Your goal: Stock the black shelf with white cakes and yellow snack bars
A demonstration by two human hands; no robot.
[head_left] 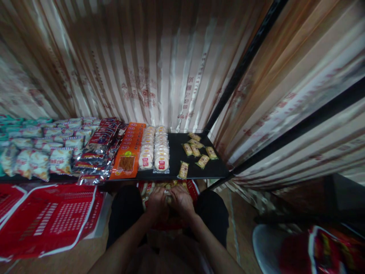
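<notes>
Between my knees, my left hand (157,198) and my right hand (180,198) are close together with curled fingers. They are over a red basket (196,190) holding small wrapped snacks. A pale, shiny bit of wrapping shows between the hands, but its kind is blurred and mostly covered by my fingers. Just beyond, at the front edge of the black shelf (176,140), lies a small yellow-wrapped snack (184,170). Several alike, such as this yellow packet (203,161), are scattered behind it.
Rows of round white packaged crackers (161,163), an orange snack packet (125,152), dark red packets (98,144) and pale bags (61,160) fill the shelf leftward. Empty-looking red baskets (57,220) sit below left. A black post (245,68) and pleated curtain (159,76) stand behind.
</notes>
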